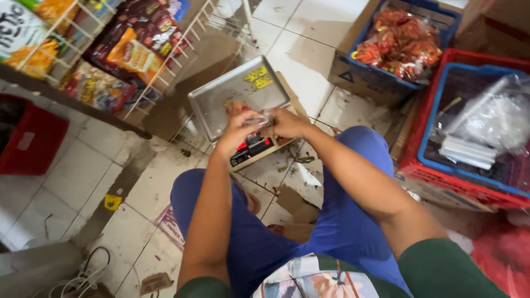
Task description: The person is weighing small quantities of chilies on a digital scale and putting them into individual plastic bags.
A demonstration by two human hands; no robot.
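Above the scale [243, 94], both hands [259, 128] (together) pinch clear plastic [259, 118].

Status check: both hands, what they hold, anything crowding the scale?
Left hand and right hand together pinching a small clear bag above the scale. Scale tray holds yellow scraps. Nothing blocking.

Your left hand [234, 132] and right hand [287, 124] pinch a small bag [259, 118] of clear, glossy plastic. The scale pan [221, 99] below is dull brushed metal. The floor tiles [83, 165] look glazed but grimy. The crates [441, 165] are hard plastic, the rack [182, 38] coated wire, its packets [132, 52] shiny foil.
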